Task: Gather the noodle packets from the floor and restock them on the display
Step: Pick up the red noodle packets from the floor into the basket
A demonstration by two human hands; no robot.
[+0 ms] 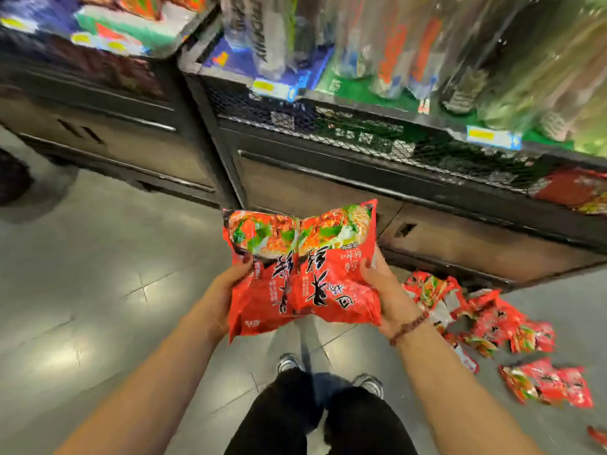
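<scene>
While the crinkled red plastic noodle packets [305, 267] are gripped only at their outer edges, we judge that one could slip free and drop: the film looks slick, and the bundle sags along its central crease. We note what appear to be two packets side by side, printed with green and orange food pictures and dark characters. They are held above the grey tiled floor [98, 257], before the black mesh-fronted display shelf [361, 136]. We find the left hand [230, 284] and the right hand [384, 284] each clamping one side, thumb on the printed face. More loose red packets [486, 316] lie scattered on the floor to the right, and stocked red packs [571, 192] sit in the shelf.
</scene>
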